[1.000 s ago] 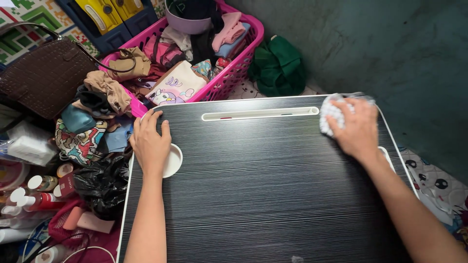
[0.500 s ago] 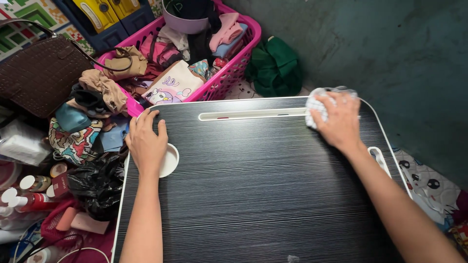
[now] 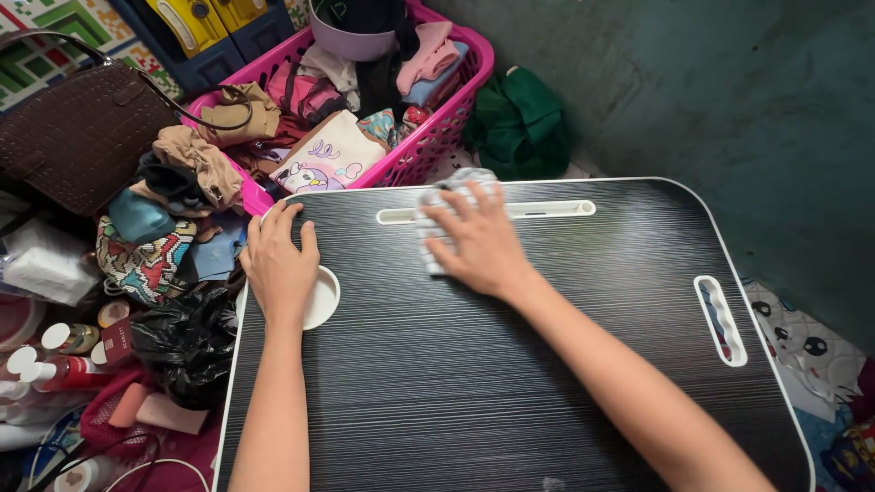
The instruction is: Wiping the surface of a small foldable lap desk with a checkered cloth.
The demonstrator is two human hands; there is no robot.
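Observation:
A small black lap table (image 3: pixel 547 383) with a white rim fills the middle of the head view. My left hand (image 3: pixel 279 264) lies flat on its left edge, partly over a round white cup recess (image 3: pixel 324 301). My right hand (image 3: pixel 478 241) presses a crumpled grey-and-white cloth (image 3: pixel 436 210) onto the tabletop at the back, right over the long white slot (image 3: pixel 547 210). The fingers are spread over the cloth and cover most of it.
A pink laundry basket (image 3: pixel 437 137) full of clothes stands behind the table. A brown handbag (image 3: pixel 82 137), loose clothes, a black bag (image 3: pixel 187 342) and bottles (image 3: pixel 46 364) crowd the left. A green cloth bundle (image 3: pixel 519 123) lies by the dark wall. A handle cutout (image 3: pixel 720 319) is near the table's right edge.
My right hand has slid the cloth leftward along the back of the table, from the far right corner to the slot near the middle. My left hand has stayed put.

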